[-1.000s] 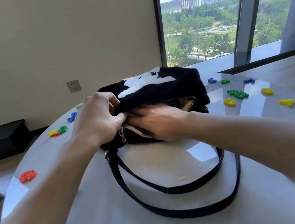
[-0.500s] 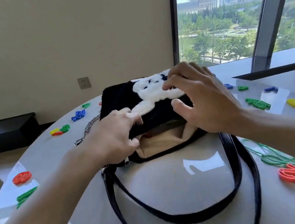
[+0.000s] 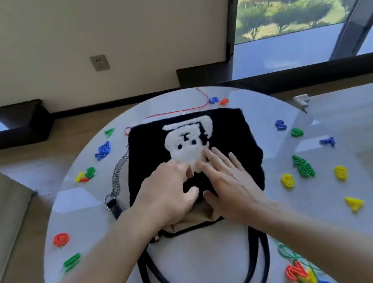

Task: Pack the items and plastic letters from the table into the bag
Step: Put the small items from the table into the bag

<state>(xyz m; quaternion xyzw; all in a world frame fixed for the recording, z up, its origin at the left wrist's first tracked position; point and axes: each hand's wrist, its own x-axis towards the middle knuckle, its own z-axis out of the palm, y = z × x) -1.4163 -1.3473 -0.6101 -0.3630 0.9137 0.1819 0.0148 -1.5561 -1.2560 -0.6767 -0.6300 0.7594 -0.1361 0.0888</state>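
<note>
right hand (image 3: 230, 183) has dropped flat beside left hand (image 3: 164, 192) on the bag (image 3: 229, 133); both hands spread, gripping nothing; its mouth (image 3: 198, 216) opens toward them.

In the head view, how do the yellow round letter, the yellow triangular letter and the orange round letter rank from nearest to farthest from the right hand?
Measured from the right hand:
1. yellow round letter, just to its right.
2. yellow triangular letter, farther right and closer to the person.
3. orange round letter, far over on the left side.
</note>
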